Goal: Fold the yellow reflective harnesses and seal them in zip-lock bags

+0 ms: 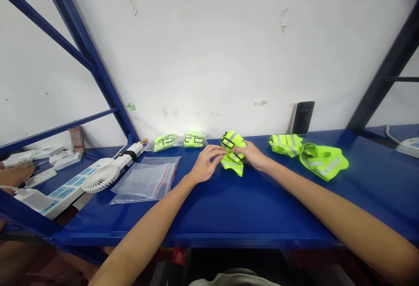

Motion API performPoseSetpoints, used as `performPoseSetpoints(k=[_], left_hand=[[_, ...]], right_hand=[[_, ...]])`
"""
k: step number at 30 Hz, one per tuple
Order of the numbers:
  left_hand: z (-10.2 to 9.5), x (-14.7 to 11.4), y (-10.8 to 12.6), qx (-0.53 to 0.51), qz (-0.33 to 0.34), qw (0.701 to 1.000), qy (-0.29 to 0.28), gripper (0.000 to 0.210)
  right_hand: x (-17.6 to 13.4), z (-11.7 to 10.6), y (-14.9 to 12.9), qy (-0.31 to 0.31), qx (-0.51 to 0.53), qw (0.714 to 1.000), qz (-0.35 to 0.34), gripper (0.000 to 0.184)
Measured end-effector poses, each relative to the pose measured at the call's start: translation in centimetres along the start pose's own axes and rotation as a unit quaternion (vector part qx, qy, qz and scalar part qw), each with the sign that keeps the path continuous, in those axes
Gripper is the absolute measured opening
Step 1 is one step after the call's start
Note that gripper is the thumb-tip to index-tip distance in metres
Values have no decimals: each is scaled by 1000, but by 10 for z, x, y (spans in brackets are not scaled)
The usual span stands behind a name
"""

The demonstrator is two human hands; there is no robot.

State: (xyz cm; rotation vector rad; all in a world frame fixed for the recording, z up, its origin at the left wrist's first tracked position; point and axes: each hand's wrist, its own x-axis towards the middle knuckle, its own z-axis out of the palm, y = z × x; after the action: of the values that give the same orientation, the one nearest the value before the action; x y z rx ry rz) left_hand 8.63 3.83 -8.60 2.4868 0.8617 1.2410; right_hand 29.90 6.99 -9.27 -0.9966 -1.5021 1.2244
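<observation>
My right hand (253,155) gripped a yellow bundle (233,137) from its right side, thumb across the front, just above the middle of the blue worktop (248,211). The fingers of my left hand (207,163) were bent and met its left edge; I could not tell whether they pinched it or only touched it. The bundle was rolled, with grey stripes and black buckles, and a loose flap hung from its lower end. Near the wall (209,50), to its left, two bagged bundles (194,139) lay side by side. Nearer me on that side, clear bags (147,179) overlapped one another, beside a white fan (101,178) and a power strip (70,187). On my right were two loose yellow pieces (324,161), and behind them a black device (303,118) leaned against the wall. At far left, another person's hand (19,172) rested near some white boxes (67,160).
</observation>
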Motion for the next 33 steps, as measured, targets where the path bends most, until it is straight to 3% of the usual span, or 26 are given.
performPoseSetpoints(k=[3,7,13,15,17,21,23,25,28,31,33], left_hand=[[-2,-3,1,26,6,999,24,23],[-6,-4,2,46,11,998,44,24],[-1,0,-14,-77,-145,983,79,30],[0,1,-17,-99,-171,976,95,56],[0,0,-16,-95,-162,979,75,75],[1,0,-9,-163,-144,975,-46,69],[2,0,-7,-199,-162,964,-76,73],[3,-1,-6,-190,-169,963,-84,78],[3,-4,-6,-98,-117,986,-68,81],[1,-6,-3,-6,-45,998,-37,84],[1,-6,-2,17,-22,999,-30,70]], right_hand=[[-3,5,3,-2,132,989,70,29],[-9,11,-1,-23,196,977,78,23],[-16,12,-7,-62,216,971,85,23],[-17,12,-8,-91,227,964,103,22],[-17,12,-7,-119,238,955,131,20],[-15,9,-7,-123,262,939,187,19],[-14,6,-7,-128,268,934,198,22],[-14,4,-7,-151,253,931,213,26],[-17,5,-10,-177,204,933,238,32],[-18,11,-10,-153,190,945,219,36],[-16,13,-9,-120,179,957,194,44]])
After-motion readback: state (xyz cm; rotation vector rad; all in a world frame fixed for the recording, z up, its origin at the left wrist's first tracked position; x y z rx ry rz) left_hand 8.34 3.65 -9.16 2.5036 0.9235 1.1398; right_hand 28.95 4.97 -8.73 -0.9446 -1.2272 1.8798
